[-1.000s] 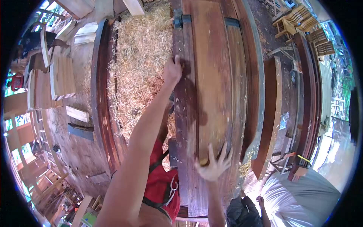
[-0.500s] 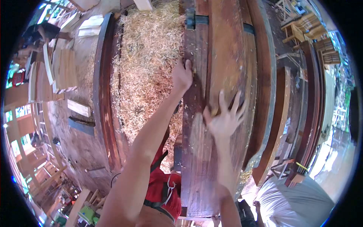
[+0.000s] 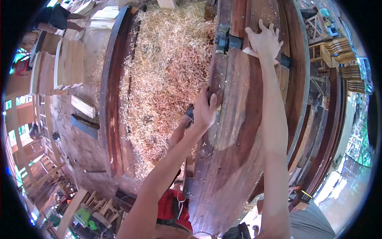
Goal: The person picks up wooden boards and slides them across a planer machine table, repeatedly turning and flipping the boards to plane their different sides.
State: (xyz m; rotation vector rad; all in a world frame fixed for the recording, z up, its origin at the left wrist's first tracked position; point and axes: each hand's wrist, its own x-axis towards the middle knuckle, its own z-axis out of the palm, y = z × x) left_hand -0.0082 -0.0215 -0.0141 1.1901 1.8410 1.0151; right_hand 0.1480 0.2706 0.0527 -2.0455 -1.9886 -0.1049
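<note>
A long reddish-brown board (image 3: 260,14) lies on a dark wooden bench (image 3: 234,119) with a dark metal slot (image 3: 235,42) across it. My right hand (image 3: 266,43) presses on the board's near end, fingers spread, just over the slot. The pale end of the board shows beneath the palm. My left hand (image 3: 205,111) grips the left edge of the bench, thumb on top and fingers over the side, partly hidden. A dark fitting (image 3: 190,113) shows beside the left wrist, too small to make out.
Wood shavings (image 3: 167,75) are heaped left of the bench. Beyond them run dark beams (image 3: 113,91), with stacked pale planks (image 3: 69,63) farther left. A person (image 3: 59,18) is at the far left. Long timbers (image 3: 332,119) and slatted wooden pieces (image 3: 340,47) lie at right.
The board has slid forward along the bench, its near end now close to the slot. My right hand has moved forward with it. My left hand stays at the bench edge as the view shifts.
</note>
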